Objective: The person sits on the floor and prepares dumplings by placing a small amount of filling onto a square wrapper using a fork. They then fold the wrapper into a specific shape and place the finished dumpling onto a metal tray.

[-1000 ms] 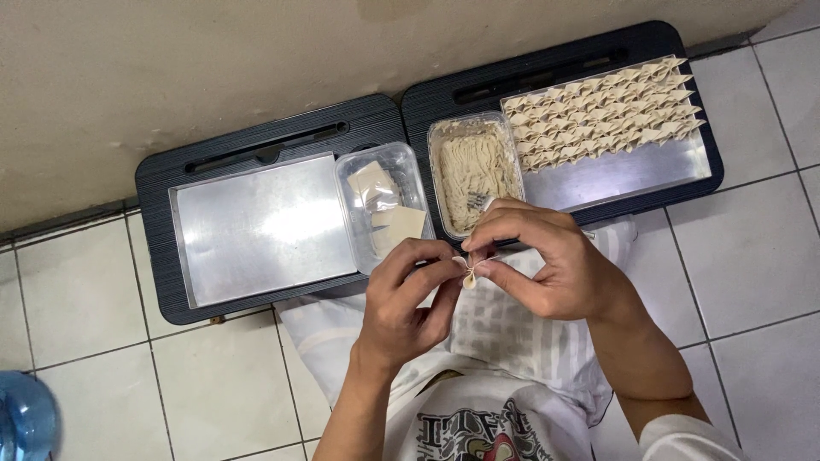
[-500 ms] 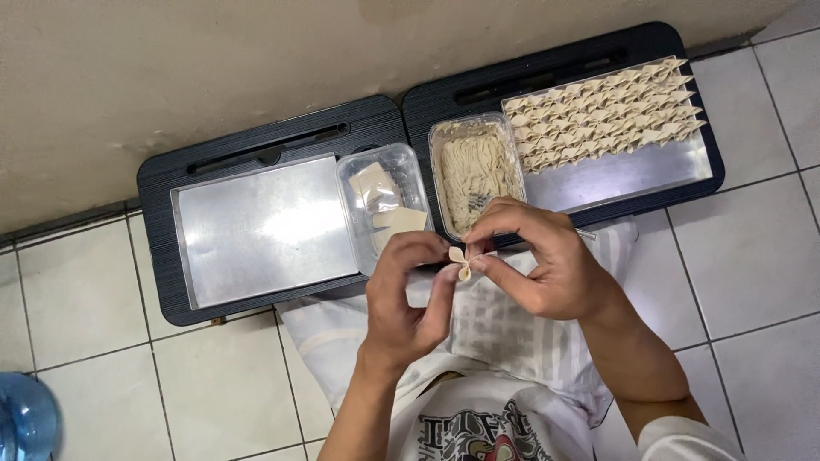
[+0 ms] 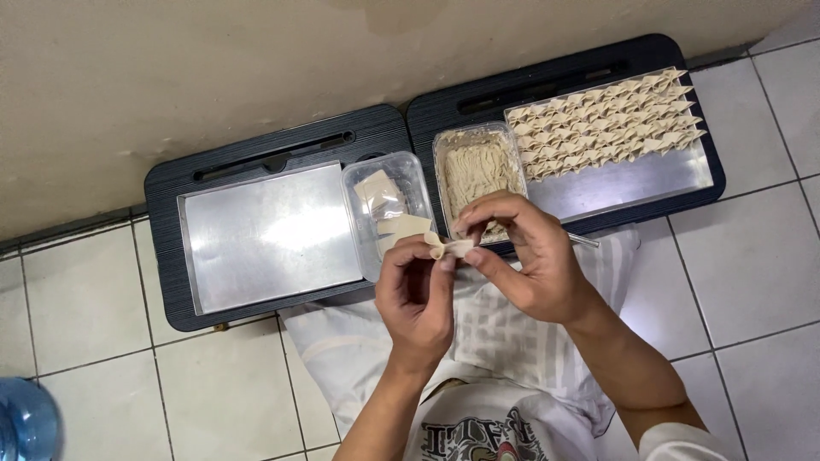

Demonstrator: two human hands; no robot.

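Observation:
My left hand (image 3: 417, 296) and my right hand (image 3: 523, 256) meet above my lap, both pinching one small pale dumpling wrapper (image 3: 448, 247) folded between the fingertips. Just beyond it stands a clear plastic tub of square wrappers (image 3: 386, 205). To its right is a second clear tub of beige filling (image 3: 472, 164). A thin metal utensil (image 3: 583, 241) sticks out from behind my right hand.
Two black lap tables stand side by side against the wall. The left table (image 3: 256, 230) carries a bare metal tray. The right metal tray (image 3: 632, 175) holds several rows of folded dumplings (image 3: 611, 119). A striped cloth (image 3: 504, 341) covers my lap. A blue water bottle (image 3: 26, 423) sits bottom left.
Both hands have shifted slightly and kept working the wrapper; it now shows more clearly between the fingertips, folded into a small packet.

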